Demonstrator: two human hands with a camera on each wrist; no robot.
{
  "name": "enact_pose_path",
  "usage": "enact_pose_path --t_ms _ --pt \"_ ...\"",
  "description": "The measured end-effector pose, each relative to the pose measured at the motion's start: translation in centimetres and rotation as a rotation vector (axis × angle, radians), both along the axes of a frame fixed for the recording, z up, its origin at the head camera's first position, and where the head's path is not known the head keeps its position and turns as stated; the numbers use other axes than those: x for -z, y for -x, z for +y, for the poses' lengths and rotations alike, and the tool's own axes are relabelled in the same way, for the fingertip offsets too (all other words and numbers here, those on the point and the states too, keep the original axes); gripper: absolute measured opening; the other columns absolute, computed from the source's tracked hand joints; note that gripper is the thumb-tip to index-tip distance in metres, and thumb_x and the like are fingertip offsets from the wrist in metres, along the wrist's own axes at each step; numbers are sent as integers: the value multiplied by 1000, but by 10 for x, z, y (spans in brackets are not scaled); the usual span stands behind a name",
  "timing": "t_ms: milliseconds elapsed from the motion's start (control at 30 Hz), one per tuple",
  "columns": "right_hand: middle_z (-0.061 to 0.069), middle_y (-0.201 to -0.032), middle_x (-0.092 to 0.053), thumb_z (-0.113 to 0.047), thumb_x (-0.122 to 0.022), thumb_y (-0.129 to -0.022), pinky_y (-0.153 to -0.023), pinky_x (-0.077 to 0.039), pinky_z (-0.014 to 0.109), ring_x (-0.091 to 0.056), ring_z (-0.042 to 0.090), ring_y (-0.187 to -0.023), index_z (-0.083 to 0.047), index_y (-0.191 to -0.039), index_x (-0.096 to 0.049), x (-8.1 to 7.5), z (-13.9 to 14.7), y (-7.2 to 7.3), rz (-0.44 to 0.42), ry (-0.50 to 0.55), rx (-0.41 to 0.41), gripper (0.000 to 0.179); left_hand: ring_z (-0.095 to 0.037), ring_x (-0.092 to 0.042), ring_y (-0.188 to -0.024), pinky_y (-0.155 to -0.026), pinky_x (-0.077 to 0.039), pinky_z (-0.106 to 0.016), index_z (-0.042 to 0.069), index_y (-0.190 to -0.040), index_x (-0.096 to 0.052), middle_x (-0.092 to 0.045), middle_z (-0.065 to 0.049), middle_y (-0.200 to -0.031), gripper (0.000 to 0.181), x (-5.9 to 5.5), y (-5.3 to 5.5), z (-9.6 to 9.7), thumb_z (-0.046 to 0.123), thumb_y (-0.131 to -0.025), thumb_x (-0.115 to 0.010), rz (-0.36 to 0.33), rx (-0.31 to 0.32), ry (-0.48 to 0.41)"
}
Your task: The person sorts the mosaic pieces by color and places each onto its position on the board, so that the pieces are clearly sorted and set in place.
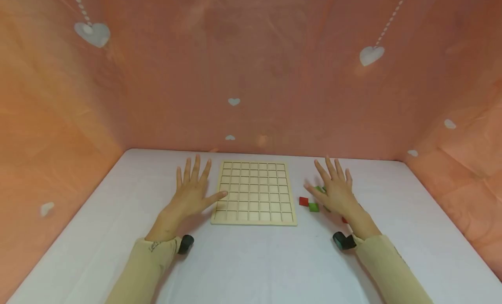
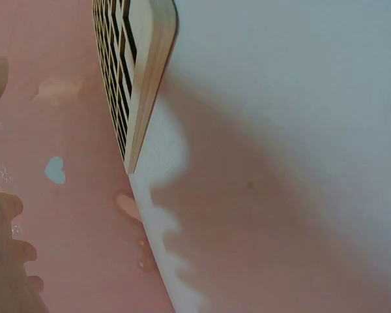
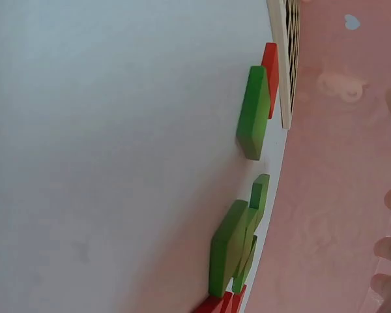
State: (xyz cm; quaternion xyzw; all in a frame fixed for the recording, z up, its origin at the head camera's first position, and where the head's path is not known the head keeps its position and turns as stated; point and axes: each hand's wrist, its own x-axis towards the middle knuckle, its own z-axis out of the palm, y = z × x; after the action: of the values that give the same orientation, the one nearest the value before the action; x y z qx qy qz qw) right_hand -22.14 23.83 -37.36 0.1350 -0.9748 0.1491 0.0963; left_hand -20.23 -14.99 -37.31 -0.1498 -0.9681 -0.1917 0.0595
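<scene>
In the head view, the sleeved left arm (image 1: 137, 275) runs from 7 o'clock toward 1; the sleeved right arm (image 1: 394, 269) runs from 5 o'clock toward 11. The left hand (image 1: 190, 196) shows its back, fingers straight and fanned around 12 o'clock, thumb stretched toward 2. The right hand (image 1: 338, 194) mirrors it, fingers spread between 11 and 12, thumb toward 10.

Even, diffuse light of moderate brightness covers the desk (image 1: 259, 265) and the backdrop (image 1: 282, 77) in the head view, while the left-wrist view, softer in detail, shows a broad, blurred-edged shadow (image 2: 267, 215) of the left grip (image 1: 191, 195) toward five o'clock, and the right-wrist view a fainter one (image 3: 169, 267) toward seven.
</scene>
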Motion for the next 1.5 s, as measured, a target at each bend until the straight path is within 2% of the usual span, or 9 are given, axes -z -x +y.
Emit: enact_pose_path --t_ms 133,267,400,500,633,833,1067,1300,1500 --pt "22 -159 -8 -51 -55 -92 -110 1 68 -1 45 -146 -11 -153 -24 1 1 -1 2 -6 -3 79 -42 18 -144 -111 14 -63 3 -154 -8 12 -23 -158 99 0 0 2 57 -88 -58 10 6 19" --pt "24 -158 -13 -48 -57 -91 -110 -2 68 -5 46 -145 -9 -152 -27 2 1 -4 2 1 -19 78 -42 18 -144 -111 14 -64 2 -154 -8 12 -25 -158 100 1 -1 3 57 -87 -58 -20 25 25" --pt "26 -156 -19 -41 -61 -91 -108 -10 67 -10 47 -143 -7 -150 -30 3 2 -6 24 37 -48 75 -43 15 -145 -112 11 -63 1 -153 -9 8 -26 -158 101 2 -3 4 57 -87 -60 -59 37 31" --pt "28 -154 -23 -34 -64 -91 -106 -17 69 -14 49 -142 -5 -149 -32 3 3 -6 29 64 -66 72 -44 9 -145 -113 7 -63 1 -153 -10 4 -27 -158 101 3 -3 4 58 -86 -60 -85 50 70" --pt "28 -153 -24 -31 -63 -92 -106 -19 70 -18 49 -141 -6 -149 -32 2 5 -7 -30 125 -71 70 -45 4 -145 -114 4 -63 0 -153 -9 2 -27 -158 101 5 -2 5 59 -87 -58 -109 88 105" --pt "25 -154 -26 -38 -60 -94 -108 -25 66 -22 46 -141 -7 -150 -31 -4 3 -10 -156 222 -48 70 -45 4 -146 -115 3 -61 0 -153 -8 3 -26 -158 102 5 -2 7 59 -87 -58 -149 118 115" --pt "24 -148 -37 -33 -62 -93 -106 -33 62 -35 44 -135 -5 -146 -38 0 1 -13 -171 238 -49 64 -43 2 -146 -116 2 -60 1 -153 -8 0 -24 -159 111 7 -7 7 63 -80 -63 -213 123 127" --pt "20 -137 -52 -15 -62 -92 -99 -44 55 -51 39 -122 -8 -135 -54 5 -2 -13 -214 302 -84 44 -45 -1 -146 -116 -2 -60 0 -153 -9 -3 -26 -159 113 8 -11 5 63 -78 -66 -234 146 151" --pt "19 -134 -56 -16 -64 -91 -96 -48 52 -55 36 -116 -8 -133 -57 6 -7 -14 -269 308 -63 42 -46 -4 -145 -115 -4 -61 0 -153 -11 -4 -27 -158 109 10 -11 4 61 -81 -65 -249 172 161"
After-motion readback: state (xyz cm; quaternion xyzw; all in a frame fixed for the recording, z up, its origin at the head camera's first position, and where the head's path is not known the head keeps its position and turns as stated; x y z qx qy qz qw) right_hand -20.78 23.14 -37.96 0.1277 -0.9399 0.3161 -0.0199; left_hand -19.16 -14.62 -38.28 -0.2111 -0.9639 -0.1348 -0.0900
